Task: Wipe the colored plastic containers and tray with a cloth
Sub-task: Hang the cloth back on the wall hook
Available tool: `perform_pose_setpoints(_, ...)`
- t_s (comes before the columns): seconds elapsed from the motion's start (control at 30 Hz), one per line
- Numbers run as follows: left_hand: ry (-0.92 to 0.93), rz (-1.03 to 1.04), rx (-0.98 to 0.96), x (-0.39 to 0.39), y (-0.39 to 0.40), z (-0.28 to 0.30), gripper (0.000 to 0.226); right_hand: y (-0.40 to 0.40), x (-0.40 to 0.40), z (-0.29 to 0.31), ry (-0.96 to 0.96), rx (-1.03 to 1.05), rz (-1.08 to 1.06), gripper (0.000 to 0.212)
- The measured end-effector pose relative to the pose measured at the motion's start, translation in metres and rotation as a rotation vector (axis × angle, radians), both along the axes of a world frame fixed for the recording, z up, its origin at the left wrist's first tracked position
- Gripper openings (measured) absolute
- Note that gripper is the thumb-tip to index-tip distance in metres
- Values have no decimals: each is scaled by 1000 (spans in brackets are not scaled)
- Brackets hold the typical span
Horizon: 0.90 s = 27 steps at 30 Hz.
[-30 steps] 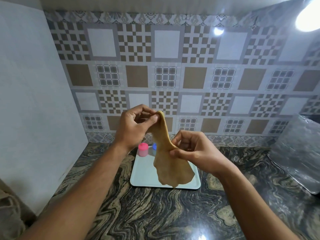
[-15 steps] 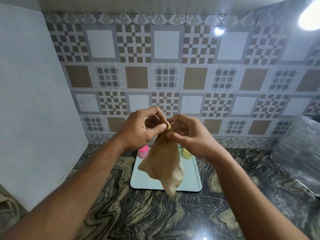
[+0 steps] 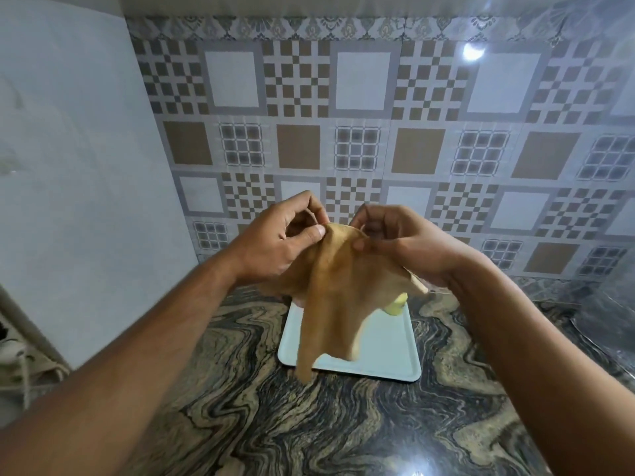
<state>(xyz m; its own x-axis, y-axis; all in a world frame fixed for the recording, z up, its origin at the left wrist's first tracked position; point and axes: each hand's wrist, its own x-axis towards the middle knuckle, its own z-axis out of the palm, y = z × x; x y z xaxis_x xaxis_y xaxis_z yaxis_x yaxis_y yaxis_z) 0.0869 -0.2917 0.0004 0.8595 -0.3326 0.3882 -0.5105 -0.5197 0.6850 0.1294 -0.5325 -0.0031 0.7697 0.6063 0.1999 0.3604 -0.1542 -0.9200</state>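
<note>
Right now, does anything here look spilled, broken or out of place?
Nothing stands out. Both hands, left and right, pinch a tan cloth above a pale tray lying flat on the marbled counter. A yellow container peeks out behind the cloth.

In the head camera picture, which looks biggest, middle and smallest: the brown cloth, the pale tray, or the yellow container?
1. Brown cloth and pale tray: too close to rank; the cloth hangs nearer the camera and hides part of the tray.
2. Yellow container: looks smallest, though mostly hidden behind the cloth.
</note>
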Motion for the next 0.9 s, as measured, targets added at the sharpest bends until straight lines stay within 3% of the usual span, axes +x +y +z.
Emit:
perform_pose_setpoints(0.17, -80, 150, 82, -11, 17, 11, 6, 22, 8, 7, 5, 67, -20, 21)
perform_pose_setpoints(0.37, -125, 276, 59, -37, 53, 17, 13, 57, 12, 3, -36, 163, 211, 15)
perform_pose_setpoints(0.5, -125, 346, 35, -63, 91, 20, 12, 96, 7, 6, -292, 66, 215, 9)
perform_pose_setpoints(0.63, -133, 457, -5, -95, 132, 22, 5, 142, 2, 13, -339, 146, 315, 5)
perform_pose_setpoints(0.73, -137, 556, 5, -118, 159, 26, 2, 182, 4, 15, -465, 31, 366, 28)
perform_pose_setpoints(0.9, -124, 755, 91, -148, 193, 38, 16, 252, 3, 16, -533, 33, 389, 26)
